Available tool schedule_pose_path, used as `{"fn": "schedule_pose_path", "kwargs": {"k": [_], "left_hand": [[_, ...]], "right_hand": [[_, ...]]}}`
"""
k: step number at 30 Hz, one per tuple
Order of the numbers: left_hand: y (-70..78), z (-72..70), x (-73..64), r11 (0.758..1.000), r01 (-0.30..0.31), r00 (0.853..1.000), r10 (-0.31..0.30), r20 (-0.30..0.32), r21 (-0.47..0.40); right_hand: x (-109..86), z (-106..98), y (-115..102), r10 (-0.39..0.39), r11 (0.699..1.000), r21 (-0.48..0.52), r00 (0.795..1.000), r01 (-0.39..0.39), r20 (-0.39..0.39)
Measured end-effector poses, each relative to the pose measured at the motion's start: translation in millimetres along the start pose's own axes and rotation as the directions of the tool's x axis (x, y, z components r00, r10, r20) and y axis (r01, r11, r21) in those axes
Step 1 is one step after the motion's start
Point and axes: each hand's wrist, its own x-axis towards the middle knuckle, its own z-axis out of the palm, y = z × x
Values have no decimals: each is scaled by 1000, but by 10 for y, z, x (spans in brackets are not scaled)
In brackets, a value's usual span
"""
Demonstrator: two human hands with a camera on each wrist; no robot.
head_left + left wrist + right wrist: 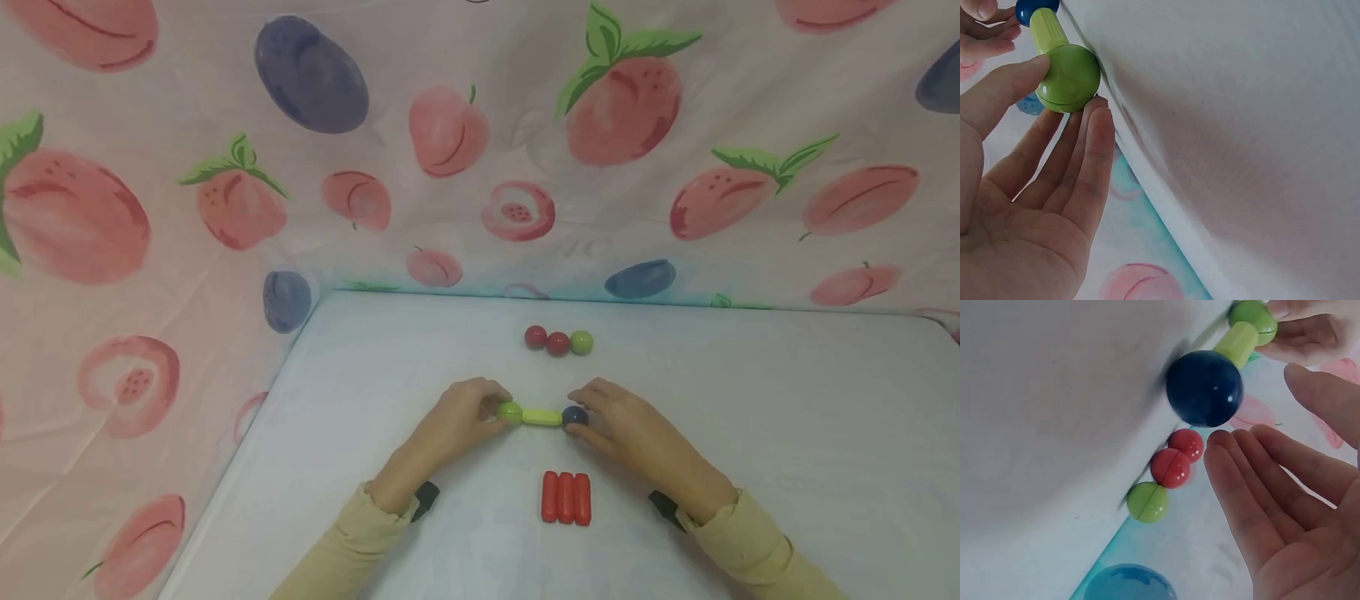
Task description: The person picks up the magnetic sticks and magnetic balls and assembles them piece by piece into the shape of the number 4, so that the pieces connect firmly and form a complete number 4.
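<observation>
On the white table lies a yellow-green stick [542, 417] with a green ball [510, 412] at its left end and a dark blue ball [575, 417] at its right end. My left hand [462, 422] pinches the green ball between thumb and fingertips, as the left wrist view shows. Around the blue ball [1205, 389] my right hand [633, 427] is spread; in the right wrist view its thumb stands apart from the ball and its fingertips are close to it. Whether those fingertips touch the ball I cannot tell.
Beyond the hands, two red balls [557, 343] and a loose green ball [581, 342] sit in a row. Nearer to me, three red sticks [566, 498] lie side by side. A fruit-patterned cloth [525, 150] hangs behind the table [420, 342] and along its left side.
</observation>
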Motion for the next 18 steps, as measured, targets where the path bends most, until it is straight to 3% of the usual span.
{"fn": "schedule_pose_path", "kwargs": {"k": [18], "left_hand": [[-17, 0, 12, 1000, 3, 1000, -3, -16, -21]], "right_hand": [[-73, -2, -175, -79, 992, 106, 996, 74, 41]]}}
